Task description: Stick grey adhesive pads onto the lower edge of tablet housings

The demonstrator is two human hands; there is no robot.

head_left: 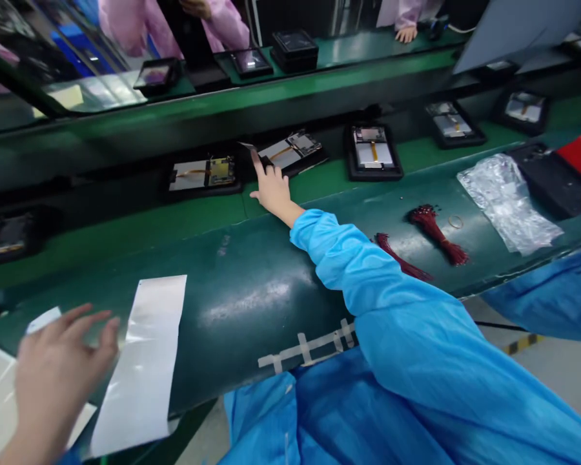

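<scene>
Blue-sleeved, your right hand (274, 188) reaches a tablet (296, 148) not yet closed, grip unclear; your left hand (61, 365) looks empty

The right hand (274, 186) reaches across the green bench (252, 265) to an angled, open device (294, 150); the blurred left hand (62, 368) is near a white strip (148, 361).

At five o'clock, the right sleeve (407, 310) is bright blue and wrinkled; the right hand (274, 190) is bare. Matching smock fabric (329, 403) shows at six.
</scene>
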